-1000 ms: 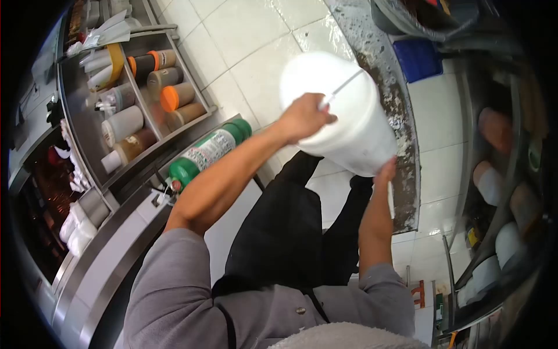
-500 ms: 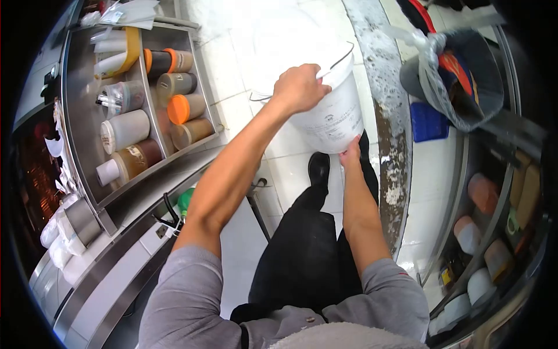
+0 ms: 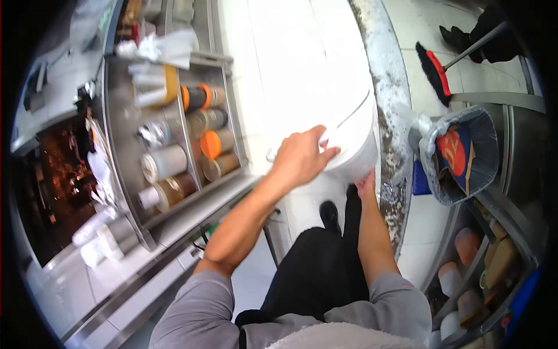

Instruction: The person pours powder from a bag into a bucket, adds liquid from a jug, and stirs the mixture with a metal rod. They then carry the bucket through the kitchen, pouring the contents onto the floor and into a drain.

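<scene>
A large white plastic bucket (image 3: 353,164) with a thin wire handle is held tilted in front of me, its mouth turned away. My left hand (image 3: 303,156) grips its near rim, the thumb lying along the edge. Low on the bucket's right side, my right hand (image 3: 365,185) supports the base, with its fingers partly hidden beneath. White glare on the tiled floor (image 3: 290,70) beyond blurs the far rim, and the bucket's inside is hard to make out.
To the left, a steel rack (image 3: 152,218) holds several lidded containers. A foamy drain channel (image 3: 383,75) runs along the right. Past it stand a lined trash bin (image 3: 433,168) and a red-and-black broom (image 3: 437,72), near another person's dark shoe (image 3: 456,38). Shelves with containers fill the lower right.
The view has turned, with the rack and bin now lower in it. My hands and the bucket also appear lower and slightly right; the bucket is tipped further away. More of the broom shows.
</scene>
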Action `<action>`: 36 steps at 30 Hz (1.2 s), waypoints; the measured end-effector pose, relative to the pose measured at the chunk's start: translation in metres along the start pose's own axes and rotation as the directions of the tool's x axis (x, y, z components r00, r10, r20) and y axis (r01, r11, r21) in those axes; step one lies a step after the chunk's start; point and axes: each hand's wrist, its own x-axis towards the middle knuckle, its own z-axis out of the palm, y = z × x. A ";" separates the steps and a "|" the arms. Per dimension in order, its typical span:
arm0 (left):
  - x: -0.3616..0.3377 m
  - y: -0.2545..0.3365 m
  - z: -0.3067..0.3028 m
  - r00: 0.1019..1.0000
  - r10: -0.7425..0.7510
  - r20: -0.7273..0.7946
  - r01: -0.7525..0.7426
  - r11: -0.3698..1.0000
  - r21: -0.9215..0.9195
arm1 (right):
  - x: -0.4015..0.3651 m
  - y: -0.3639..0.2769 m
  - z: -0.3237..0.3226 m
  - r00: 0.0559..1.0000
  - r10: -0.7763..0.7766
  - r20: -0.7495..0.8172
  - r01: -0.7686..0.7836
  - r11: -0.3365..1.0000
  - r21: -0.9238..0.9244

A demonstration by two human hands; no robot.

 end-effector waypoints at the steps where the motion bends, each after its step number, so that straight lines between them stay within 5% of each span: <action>1: 0.004 0.006 0.001 0.998 -0.031 0.048 0.031 0.999 -0.009 | -0.018 -0.012 0.002 0.997 0.013 -0.078 -0.017 0.998 -0.056; 5: 0.029 0.010 0.009 0.993 0.022 0.115 -0.015 0.998 -0.066 | -0.026 -0.030 -0.040 0.975 0.055 -0.215 -0.053 0.998 0.016; 7: 0.037 0.013 0.022 0.994 0.029 0.104 -0.025 0.999 -0.041 | -0.021 -0.026 -0.063 0.992 -0.094 -0.082 0.104 0.986 0.127; 11: 0.060 0.018 0.020 0.973 0.045 0.225 -0.004 0.984 -0.181 | -0.065 -0.063 -0.054 0.918 -0.010 -0.396 0.009 1.000 -0.003; 14: 0.096 0.020 0.009 0.942 0.085 0.324 -0.024 0.981 -0.190 | -0.060 -0.070 -0.056 0.887 -0.033 -0.461 0.059 0.997 0.042; 21: 0.254 -0.034 -0.013 0.882 0.294 0.368 -0.251 0.955 -0.160 | -0.035 -0.084 0.018 0.803 -0.006 -0.596 0.091 0.990 0.112; 25: 0.355 -0.091 -0.036 0.907 0.236 0.348 -0.203 0.971 -0.129 | 0.035 -0.105 0.088 0.714 -0.130 -0.688 -0.080 0.961 -0.264; 27: 0.395 -0.105 -0.056 0.916 0.109 0.386 -0.066 0.990 -0.123 | 0.059 -0.113 0.159 0.575 -0.334 -0.746 0.099 0.934 -0.342; 29: 0.431 -0.127 -0.063 0.963 0.153 0.223 -0.143 0.988 -0.059 | 0.090 -0.128 0.211 0.593 -0.297 -0.748 -0.068 0.908 -0.414; 31: 0.449 -0.120 -0.096 0.963 0.140 0.230 -0.137 0.990 -0.030 | 0.110 -0.138 0.263 0.714 -0.155 -0.683 -0.059 0.958 -0.280; 36: 0.471 -0.119 -0.163 0.983 0.137 0.122 -0.146 0.987 0.069 | 0.147 -0.165 0.367 0.864 -0.234 -0.445 0.132 0.960 -0.248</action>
